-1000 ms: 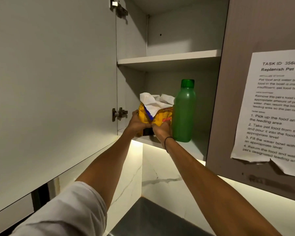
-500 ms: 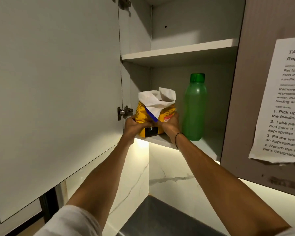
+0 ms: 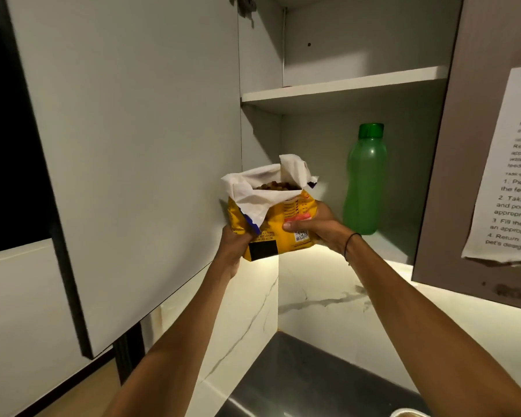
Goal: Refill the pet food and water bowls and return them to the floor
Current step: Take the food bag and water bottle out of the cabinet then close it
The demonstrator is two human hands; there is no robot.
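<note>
A yellow pet food bag (image 3: 286, 224) with a torn white top is held in the air in front of the open wall cabinet, brown kibble showing inside. My left hand (image 3: 233, 242) grips its lower left side. My right hand (image 3: 316, 225) grips its right side, thumb across the front. A green plastic bottle (image 3: 364, 182) with a green cap stands upright on the cabinet's lower shelf (image 3: 391, 245), to the right of the bag. The rim of a pale bowl (image 3: 409, 413) peeks in at the bottom edge.
The open cabinet door (image 3: 127, 152) hangs close to the left of the bag. An upper shelf (image 3: 343, 88) sits above. A printed task sheet (image 3: 512, 176) is taped to the closed door at right. Below lie a marble backsplash (image 3: 322, 296) and a steel surface (image 3: 298, 380).
Both hands have lifted the bag off the lower shelf and drawn it out toward me and lower. The bottle stays on the shelf.
</note>
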